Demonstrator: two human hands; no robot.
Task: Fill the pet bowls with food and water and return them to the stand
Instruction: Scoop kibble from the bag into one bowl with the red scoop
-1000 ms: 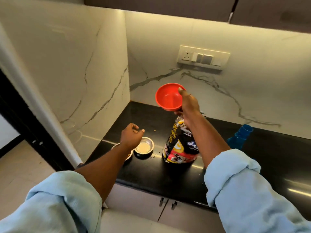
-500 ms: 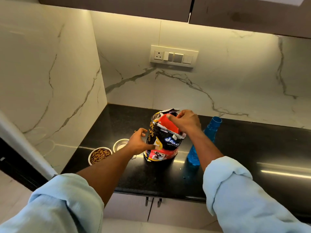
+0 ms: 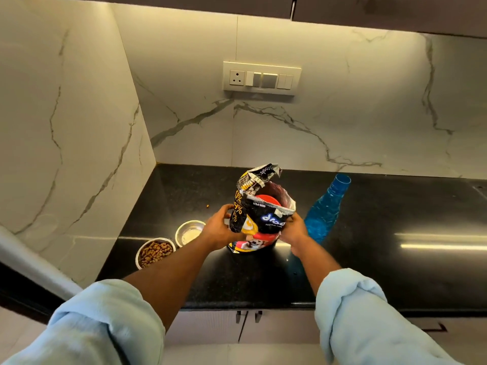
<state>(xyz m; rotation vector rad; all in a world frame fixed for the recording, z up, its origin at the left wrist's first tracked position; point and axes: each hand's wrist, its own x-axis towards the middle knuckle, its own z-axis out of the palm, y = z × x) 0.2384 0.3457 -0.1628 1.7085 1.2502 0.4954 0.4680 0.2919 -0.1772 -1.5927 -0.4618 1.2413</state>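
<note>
Crinkled glossy pet food bag (image 3: 266, 219) upright on polished black table (image 3: 369, 259), left hand (image 3: 220, 229) and right hand (image 3: 293, 229) each with grip curled on its sides, red scoop (image 3: 266, 200) inside, round steel kibble bowl (image 3: 155, 252) and second bowl (image 3: 189, 233) at left, veined marble walls (image 3: 342, 114).

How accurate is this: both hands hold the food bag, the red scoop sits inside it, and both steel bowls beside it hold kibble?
The head view shows kibble only in the nearer bowl; the farther bowl has none. Left hand and right hand hold the food bag, red scoop inside.
</note>
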